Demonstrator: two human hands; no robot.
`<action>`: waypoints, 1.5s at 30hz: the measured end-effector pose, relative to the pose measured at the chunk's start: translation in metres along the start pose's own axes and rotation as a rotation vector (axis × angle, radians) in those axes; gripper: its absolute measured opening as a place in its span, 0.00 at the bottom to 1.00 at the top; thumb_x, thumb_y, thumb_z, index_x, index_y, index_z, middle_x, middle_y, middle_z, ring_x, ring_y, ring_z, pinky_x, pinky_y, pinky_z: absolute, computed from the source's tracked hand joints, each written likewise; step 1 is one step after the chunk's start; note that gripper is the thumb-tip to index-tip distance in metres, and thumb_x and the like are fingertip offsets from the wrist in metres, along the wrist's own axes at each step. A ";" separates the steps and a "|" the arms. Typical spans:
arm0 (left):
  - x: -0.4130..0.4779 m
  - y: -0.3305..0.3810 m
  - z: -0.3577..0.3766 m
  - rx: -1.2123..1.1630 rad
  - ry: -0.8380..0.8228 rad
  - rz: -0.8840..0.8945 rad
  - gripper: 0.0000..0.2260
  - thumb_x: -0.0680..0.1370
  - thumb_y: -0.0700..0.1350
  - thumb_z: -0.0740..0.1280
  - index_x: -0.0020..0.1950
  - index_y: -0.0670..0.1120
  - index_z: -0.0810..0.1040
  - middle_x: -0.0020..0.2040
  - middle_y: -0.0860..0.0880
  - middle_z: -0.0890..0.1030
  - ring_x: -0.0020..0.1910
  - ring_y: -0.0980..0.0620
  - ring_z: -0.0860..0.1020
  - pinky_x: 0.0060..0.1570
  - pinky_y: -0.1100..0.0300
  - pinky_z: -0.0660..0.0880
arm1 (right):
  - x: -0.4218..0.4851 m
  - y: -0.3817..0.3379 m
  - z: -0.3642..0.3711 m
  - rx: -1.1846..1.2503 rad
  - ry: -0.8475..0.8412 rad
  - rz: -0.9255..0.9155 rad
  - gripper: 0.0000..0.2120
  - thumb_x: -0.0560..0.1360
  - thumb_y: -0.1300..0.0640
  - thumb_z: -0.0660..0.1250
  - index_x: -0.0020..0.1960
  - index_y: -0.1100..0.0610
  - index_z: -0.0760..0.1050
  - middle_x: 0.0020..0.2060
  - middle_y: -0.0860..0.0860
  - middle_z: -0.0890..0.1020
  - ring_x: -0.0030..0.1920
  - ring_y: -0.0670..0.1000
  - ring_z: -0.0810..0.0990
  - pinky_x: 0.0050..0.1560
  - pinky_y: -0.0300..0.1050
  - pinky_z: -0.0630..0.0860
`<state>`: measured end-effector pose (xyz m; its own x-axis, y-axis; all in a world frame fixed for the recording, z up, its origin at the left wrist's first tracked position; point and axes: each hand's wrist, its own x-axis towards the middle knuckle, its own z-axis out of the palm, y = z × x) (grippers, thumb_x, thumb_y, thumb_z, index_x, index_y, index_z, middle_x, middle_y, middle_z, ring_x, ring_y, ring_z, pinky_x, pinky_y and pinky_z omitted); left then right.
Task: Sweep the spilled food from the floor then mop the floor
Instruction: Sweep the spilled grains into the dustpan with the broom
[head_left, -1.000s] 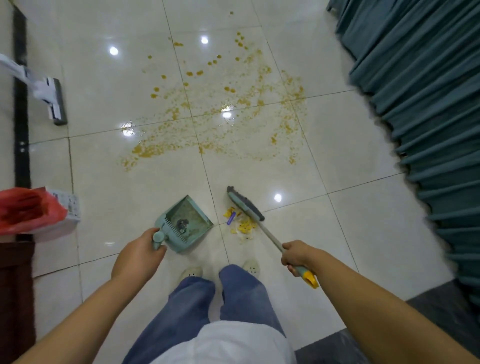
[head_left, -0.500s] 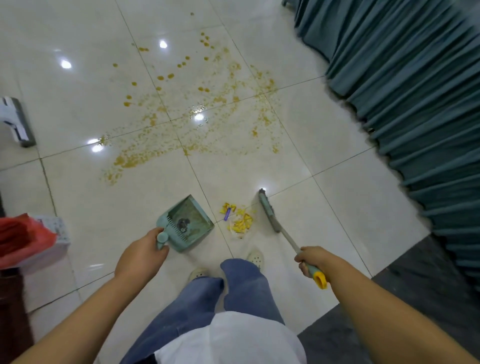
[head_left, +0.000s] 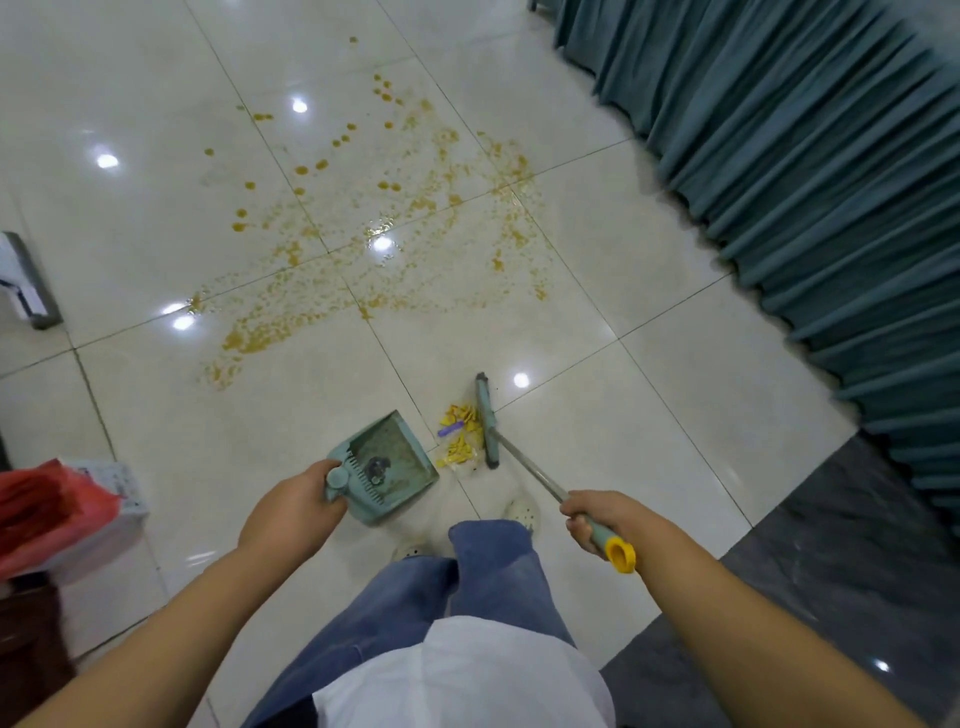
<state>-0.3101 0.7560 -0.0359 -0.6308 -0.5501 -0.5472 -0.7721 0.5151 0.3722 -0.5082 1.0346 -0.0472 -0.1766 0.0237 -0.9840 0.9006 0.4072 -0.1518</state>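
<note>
The left hand (head_left: 296, 512) gripped the stub handle of the teal plastic dustpan (head_left: 395, 462). The right hand (head_left: 597, 519) curled tight round the yellow-capped metal broom (head_left: 487, 421). The small heap of yellow food scraps (head_left: 460, 439) lay between the dustpan's lip and the broom head. Too hard a stroke could have scattered scraps past that lip, and the wet orange spatter (head_left: 363, 234) beyond the dustpan might have smeared.

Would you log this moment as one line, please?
left hand: holds dustpan | right hand: holds broom | scraps: between them | spill: unswept
</note>
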 end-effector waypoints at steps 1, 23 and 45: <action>0.001 0.001 -0.001 0.005 -0.005 0.002 0.16 0.76 0.46 0.62 0.64 0.50 0.73 0.55 0.43 0.82 0.53 0.41 0.79 0.45 0.56 0.73 | -0.001 0.000 -0.003 -0.023 0.009 -0.016 0.06 0.78 0.68 0.59 0.43 0.61 0.69 0.22 0.55 0.69 0.14 0.45 0.66 0.16 0.29 0.66; 0.031 0.025 -0.002 -0.130 -0.042 -0.049 0.10 0.75 0.45 0.64 0.55 0.46 0.76 0.43 0.46 0.80 0.42 0.45 0.76 0.37 0.59 0.69 | 0.010 0.017 0.064 -0.083 -0.142 0.095 0.11 0.78 0.65 0.59 0.37 0.61 0.66 0.18 0.53 0.70 0.14 0.45 0.65 0.16 0.31 0.65; 0.007 -0.035 0.005 -0.247 -0.008 -0.178 0.12 0.74 0.43 0.64 0.57 0.48 0.75 0.49 0.42 0.82 0.48 0.41 0.79 0.42 0.57 0.71 | 0.027 -0.071 0.112 -0.853 0.019 -0.232 0.15 0.77 0.68 0.61 0.63 0.67 0.69 0.32 0.59 0.73 0.28 0.52 0.72 0.29 0.43 0.72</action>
<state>-0.2873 0.7379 -0.0564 -0.4844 -0.6117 -0.6254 -0.8662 0.2353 0.4407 -0.5327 0.9039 -0.0734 -0.3316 -0.1321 -0.9341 0.2398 0.9458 -0.2189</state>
